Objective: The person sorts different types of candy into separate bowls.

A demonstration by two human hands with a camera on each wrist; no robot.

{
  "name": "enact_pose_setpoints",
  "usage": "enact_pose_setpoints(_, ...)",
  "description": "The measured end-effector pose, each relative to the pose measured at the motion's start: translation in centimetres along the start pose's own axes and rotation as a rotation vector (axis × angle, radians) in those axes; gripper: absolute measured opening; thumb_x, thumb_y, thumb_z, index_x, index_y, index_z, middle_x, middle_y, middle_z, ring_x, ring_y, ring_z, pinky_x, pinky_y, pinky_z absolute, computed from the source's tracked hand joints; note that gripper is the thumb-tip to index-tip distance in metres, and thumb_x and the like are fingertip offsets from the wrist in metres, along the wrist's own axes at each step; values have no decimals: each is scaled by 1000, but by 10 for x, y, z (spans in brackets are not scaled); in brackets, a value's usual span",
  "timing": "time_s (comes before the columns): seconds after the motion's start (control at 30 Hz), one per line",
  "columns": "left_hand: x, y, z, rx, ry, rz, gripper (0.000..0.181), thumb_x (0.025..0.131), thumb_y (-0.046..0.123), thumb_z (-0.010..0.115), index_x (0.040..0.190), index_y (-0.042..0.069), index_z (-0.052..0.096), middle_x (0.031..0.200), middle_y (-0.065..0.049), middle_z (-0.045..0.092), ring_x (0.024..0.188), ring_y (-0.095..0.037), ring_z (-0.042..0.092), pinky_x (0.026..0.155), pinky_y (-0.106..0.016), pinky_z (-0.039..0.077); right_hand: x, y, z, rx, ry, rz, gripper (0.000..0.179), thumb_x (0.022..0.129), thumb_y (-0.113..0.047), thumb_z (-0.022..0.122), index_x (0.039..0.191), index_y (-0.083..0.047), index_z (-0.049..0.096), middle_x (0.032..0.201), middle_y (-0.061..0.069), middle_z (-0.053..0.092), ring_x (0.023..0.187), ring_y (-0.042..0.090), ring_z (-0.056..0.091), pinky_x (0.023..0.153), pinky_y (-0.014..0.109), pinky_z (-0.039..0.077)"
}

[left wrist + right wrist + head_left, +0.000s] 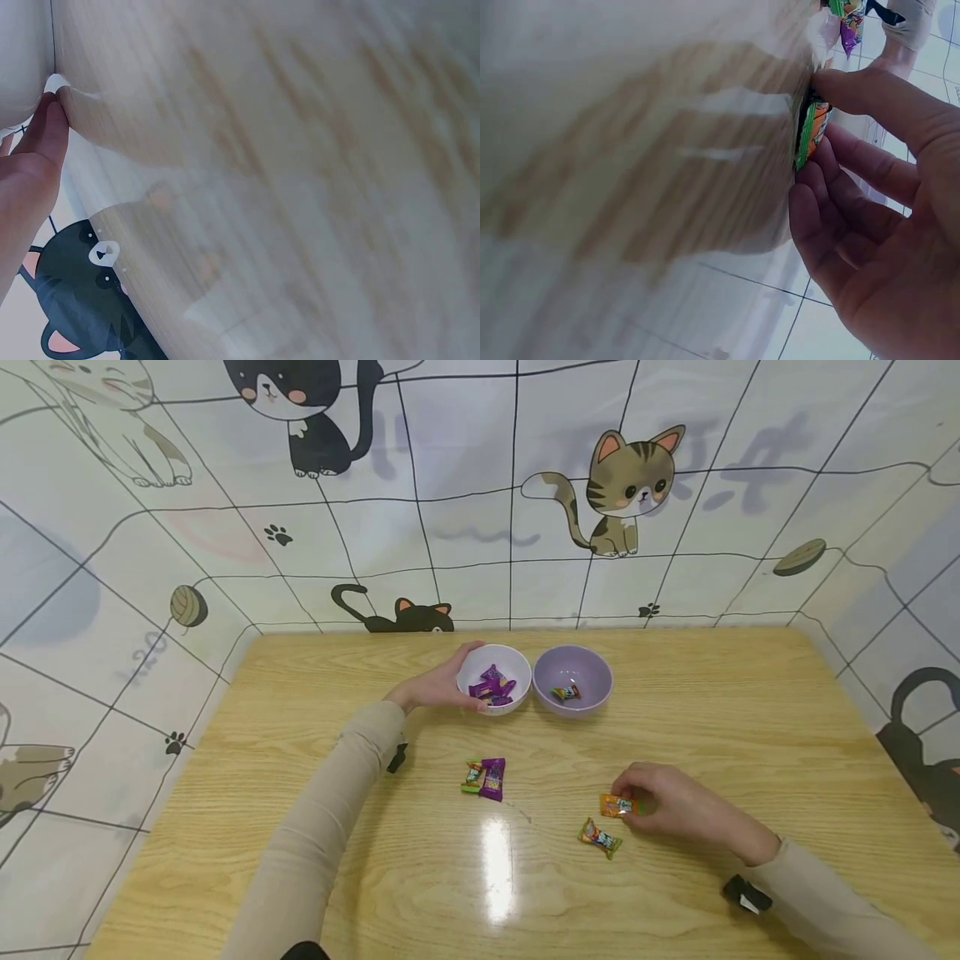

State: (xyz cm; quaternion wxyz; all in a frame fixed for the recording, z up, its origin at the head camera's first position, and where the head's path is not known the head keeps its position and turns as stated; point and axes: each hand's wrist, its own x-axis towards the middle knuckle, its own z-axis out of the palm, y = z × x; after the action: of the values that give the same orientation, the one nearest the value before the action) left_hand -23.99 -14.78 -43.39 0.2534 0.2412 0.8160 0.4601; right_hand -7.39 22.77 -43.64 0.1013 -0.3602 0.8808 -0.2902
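My left hand (437, 685) grips the side of a white bowl (478, 665), thumb at the front and fingers round the back. Several purple-wrapped candies (492, 685) lie inside it. In the left wrist view, fingers touch the white bowl (22, 60) at the left edge. On the right of the table, my right hand (671, 800) pinches an orange-wrapped candy (615, 806) between thumb and fingers. The right wrist view shows the candy's green edge (804, 142) close to the tabletop. Just in front of that hand lies a green-and-yellow candy (600, 838).
A lilac bowl (573, 660) stands right beside the white one, with a small candy (566, 692) in it. Mid-table, a green-and-orange candy (472, 775) lies against a purple candy (492, 778). A cat-printed cloth (465, 543) hangs behind the wooden table (750, 718).
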Motion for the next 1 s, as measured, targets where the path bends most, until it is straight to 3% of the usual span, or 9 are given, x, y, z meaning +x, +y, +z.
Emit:
enact_pose_setpoints(0.23, 0, 1, 1, 1, 3, 7, 107, 75, 18, 83, 153, 24, 10, 145, -11, 30, 131, -24, 33, 108, -43, 29, 1, 1, -2, -49, 12, -22, 24, 73, -5, 78, 95, -7, 68, 92, -6, 62, 79, 7, 57, 68, 28, 51)
enact_pose_setpoints(0.53, 1, 0, 0, 10, 0, 36, 110, 73, 22, 85, 153, 22, 9, 145, -14, 30, 130, -28, 34, 106, -44, 30, -1, 10, -10, 37, 100, 1, 27, 72, -2, 80, 95, -9, 68, 92, -6, 65, 82, 7, 59, 71, 28, 53)
enact_pose_setpoints(0.83, 1, 0, -1, -11, 0, 35, 108, 75, 14, 83, 153, 19, 9, 145, -13, 31, 131, -25, 34, 108, -43, 29, 2, 14, -18, 124, 203, -67, 32, 69, 1, 82, 96, -10, 69, 92, -6, 65, 81, 8, 58, 70, 26, 51)
enact_pose_setpoints(1.0, 2, -2, 0, -20, -2, 31, 108, 75, 14, 83, 153, 17, 9, 144, -12, 31, 130, -25, 34, 107, -43, 30, 3, 16, -20, 184, 231, -28, 34, 69, 4, 81, 99, -9, 69, 94, -4, 67, 82, 9, 59, 73, 25, 50)
